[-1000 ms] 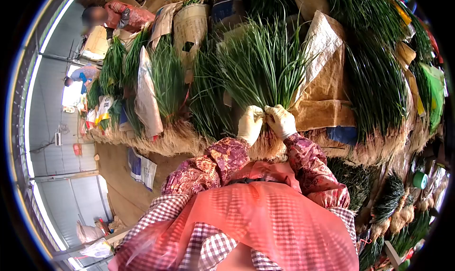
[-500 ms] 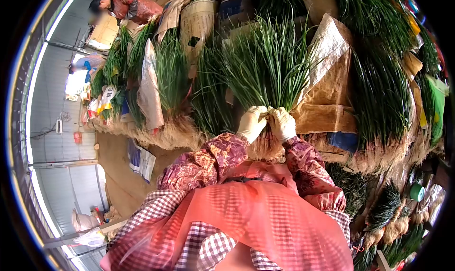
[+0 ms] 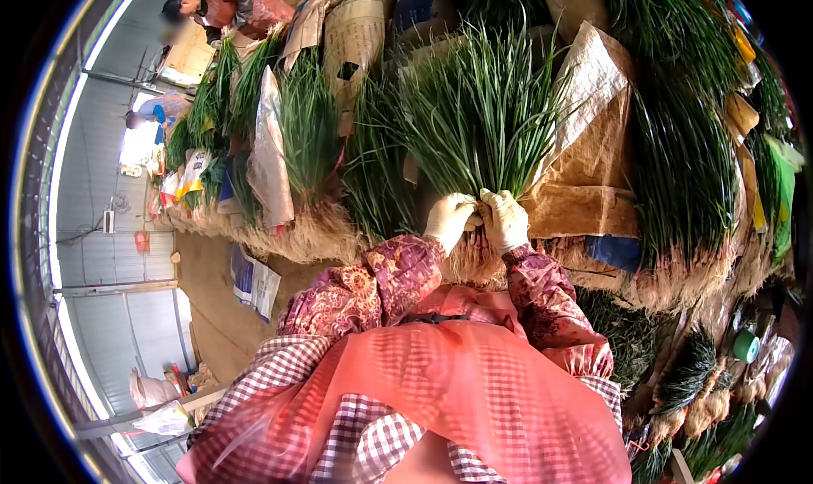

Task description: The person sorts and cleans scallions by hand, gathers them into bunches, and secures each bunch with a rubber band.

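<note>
A fanned-out bunch of long green leafy stalks [image 3: 483, 116] lies in front of me, its leaves pointing away and its pale roots [image 3: 474, 262] towards my body. Gloved in off-white, my left hand [image 3: 450, 220] has its fingers closed at the left side of the bunch's base. My right hand [image 3: 506, 220], in a matching glove, is pinched on the right side of that base, close beside the left. Whether a tie lies between the fingers is too small to tell. Brown woven sacking [image 3: 584, 183] with a whitish fold is right of the bunch.
More bunches stand on the left [image 3: 306, 132] and right [image 3: 682, 162]. A person in red [image 3: 241, 8] is at the upper left, and another person [image 3: 161, 110] is below. A printed bag [image 3: 254, 282] lies on the brown floor. A green roll [image 3: 746, 346] is at the right.
Both hands stay at the base of the bunch, with small finger movements; the left fingers have shifted slightly. The view has moved a little, and the person in red appears in a changed head position.
</note>
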Tool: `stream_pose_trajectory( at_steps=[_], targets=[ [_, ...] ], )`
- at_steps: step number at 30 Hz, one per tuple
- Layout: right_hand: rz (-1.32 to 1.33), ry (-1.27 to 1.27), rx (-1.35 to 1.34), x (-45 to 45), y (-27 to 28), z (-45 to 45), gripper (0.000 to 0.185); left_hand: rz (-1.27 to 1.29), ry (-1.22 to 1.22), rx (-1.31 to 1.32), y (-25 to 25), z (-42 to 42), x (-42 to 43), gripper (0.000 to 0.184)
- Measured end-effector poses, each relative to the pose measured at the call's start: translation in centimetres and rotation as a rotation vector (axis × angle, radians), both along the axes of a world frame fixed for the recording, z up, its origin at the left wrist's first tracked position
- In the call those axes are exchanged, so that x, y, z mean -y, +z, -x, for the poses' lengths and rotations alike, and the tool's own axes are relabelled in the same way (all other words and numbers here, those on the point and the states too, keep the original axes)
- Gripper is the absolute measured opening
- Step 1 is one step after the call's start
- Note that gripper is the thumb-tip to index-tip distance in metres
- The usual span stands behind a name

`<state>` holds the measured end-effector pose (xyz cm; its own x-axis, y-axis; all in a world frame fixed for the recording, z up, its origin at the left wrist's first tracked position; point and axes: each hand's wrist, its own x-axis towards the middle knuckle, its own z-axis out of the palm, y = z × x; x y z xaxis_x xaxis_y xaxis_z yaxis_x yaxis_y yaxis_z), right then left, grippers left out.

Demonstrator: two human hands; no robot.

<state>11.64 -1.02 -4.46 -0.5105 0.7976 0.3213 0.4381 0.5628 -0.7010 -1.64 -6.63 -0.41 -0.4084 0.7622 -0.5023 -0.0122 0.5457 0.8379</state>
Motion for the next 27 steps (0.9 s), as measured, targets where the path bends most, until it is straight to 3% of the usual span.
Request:
stream_pose_trajectory(
  at_steps=[2, 6, 9, 14, 18, 21, 22, 25, 26, 27],
  targets=[
    [-0.008, -0.001, -0.014, 0.0, -0.2, 0.0, 0.023, 0.010, -0.003, 0.046, 0.1, 0.6, -0.4, 0.024],
    [0.006, -0.017, -0.041, -0.2, 0.0, 0.0, 0.018, -0.081, -0.581, -0.679, 1.2, 2.6, -1.1, 0.027],
    [-0.035, -0.031, -0.067, -0.1, -0.4, 0.1, 0.017, -0.195, -0.759, -0.911, 1.1, 3.1, -2.0, 0.028],
    [-0.048, -0.005, 0.009, -0.1, -0.7, -0.1, 0.016, -0.102, -1.079, -1.015, 2.4, 3.4, -4.0, 0.025],
    [-0.086, 0.016, -0.003, -0.3, -0.1, -0.3, 0.017, -0.229, -1.083, -1.062, 3.0, 3.5, -4.5, 0.022],
    [-0.113, 0.026, -0.086, -0.8, -0.1, -1.0, 0.019, -0.108, -0.858, -0.790, 2.6, 4.2, -3.5, 0.016],
    [-0.131, 0.014, -0.163, -1.0, 0.1, -1.1, 0.015, 0.042, -0.723, -0.472, 2.5, 4.3, -2.9, 0.010],
    [-0.051, 0.196, 0.385, -1.9, 2.8, -2.1, 0.021, 0.274, -0.122, 0.255, 3.0, 2.9, -0.2, 0.009],
    [-0.187, 0.217, 0.431, -2.3, 2.7, -1.9, 0.017, 0.229, -0.025, 0.441, 1.9, 3.1, 0.9, 0.009],
    [-0.162, 0.264, 0.506, -2.9, 3.1, -1.7, 0.017, 0.215, 0.145, 0.543, 1.8, 2.3, 1.5, 0.009]
  ],
)
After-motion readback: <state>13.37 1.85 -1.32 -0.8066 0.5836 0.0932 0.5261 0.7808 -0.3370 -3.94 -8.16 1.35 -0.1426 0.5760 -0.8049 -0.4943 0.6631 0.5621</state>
